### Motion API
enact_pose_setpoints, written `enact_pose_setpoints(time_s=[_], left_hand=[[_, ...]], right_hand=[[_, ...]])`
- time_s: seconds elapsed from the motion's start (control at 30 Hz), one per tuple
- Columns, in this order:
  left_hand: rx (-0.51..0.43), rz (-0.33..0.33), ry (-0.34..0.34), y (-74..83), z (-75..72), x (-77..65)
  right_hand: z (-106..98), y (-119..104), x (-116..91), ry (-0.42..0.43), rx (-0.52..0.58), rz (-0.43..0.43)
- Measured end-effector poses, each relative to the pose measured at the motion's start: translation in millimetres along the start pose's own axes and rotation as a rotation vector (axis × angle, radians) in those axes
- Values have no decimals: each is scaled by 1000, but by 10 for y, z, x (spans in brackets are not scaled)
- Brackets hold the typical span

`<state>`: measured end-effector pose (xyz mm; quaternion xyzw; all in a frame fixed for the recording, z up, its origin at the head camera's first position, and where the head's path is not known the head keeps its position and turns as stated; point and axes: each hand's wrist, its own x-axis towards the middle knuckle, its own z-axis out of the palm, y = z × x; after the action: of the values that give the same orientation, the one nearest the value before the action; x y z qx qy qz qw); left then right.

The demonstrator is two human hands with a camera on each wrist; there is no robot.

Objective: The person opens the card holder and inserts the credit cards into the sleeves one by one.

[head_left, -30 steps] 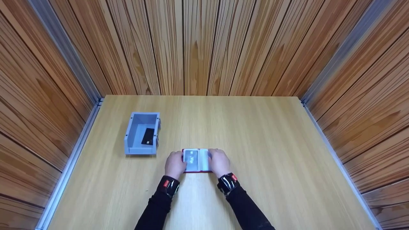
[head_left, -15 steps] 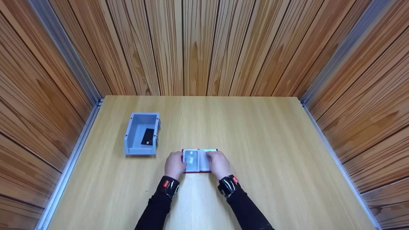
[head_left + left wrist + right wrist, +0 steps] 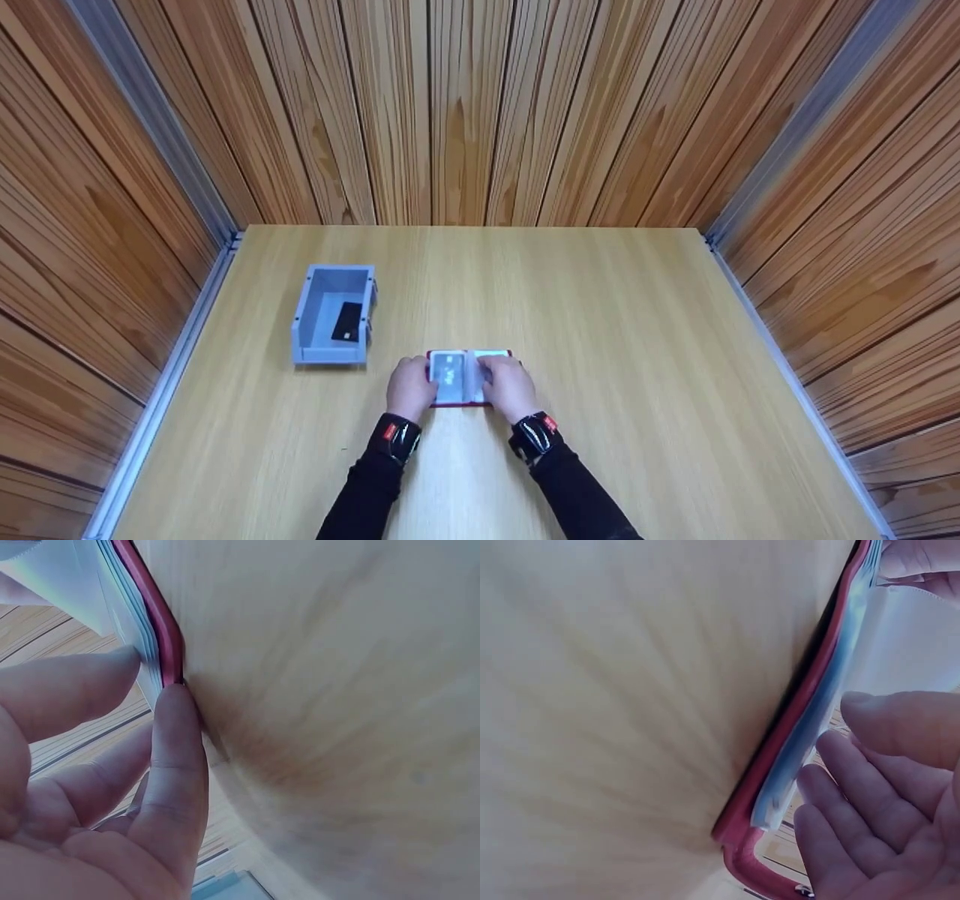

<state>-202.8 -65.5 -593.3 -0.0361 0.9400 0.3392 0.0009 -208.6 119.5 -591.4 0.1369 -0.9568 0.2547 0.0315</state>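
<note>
A small red card holder (image 3: 448,376) with clear plastic sleeves lies spread open on the table, a pale card-shaped insert showing on its left side. At its left edge, my left hand (image 3: 411,386) pinches the red cover and stacked sleeves between thumb and fingers, as the left wrist view shows. My right hand (image 3: 511,388) is over the right half, thumb and index finger at a translucent sleeve page (image 3: 911,634) that stands raised near the fold. Its other fingers (image 3: 836,821) are loosely bent beside the sleeves. The contact behind the page is partly hidden. A red strap with a metal snap (image 3: 802,890) hangs at the holder's edge.
A grey-blue plastic bin (image 3: 330,354) stands on the table at the left, with a black card (image 3: 346,321) lying inside against its right wall. Wooden panel walls (image 3: 457,112) enclose the wooden table (image 3: 600,315) at the back and sides.
My right hand has shifted slightly left from the holder's right edge toward the fold, and a clear sleeve page has lifted with it. The left hand stays where it was.
</note>
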Motion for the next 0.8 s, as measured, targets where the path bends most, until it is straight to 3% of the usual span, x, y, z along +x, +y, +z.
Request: enact_pose_setpoints(time_s=[0.63, 0.8], left_hand=[[8, 130, 94, -52, 26, -10], [-3, 137, 101, -55, 12, -14]], right_hand=[[75, -198, 99, 41, 33, -59], [114, -234, 122, 27, 75, -57]])
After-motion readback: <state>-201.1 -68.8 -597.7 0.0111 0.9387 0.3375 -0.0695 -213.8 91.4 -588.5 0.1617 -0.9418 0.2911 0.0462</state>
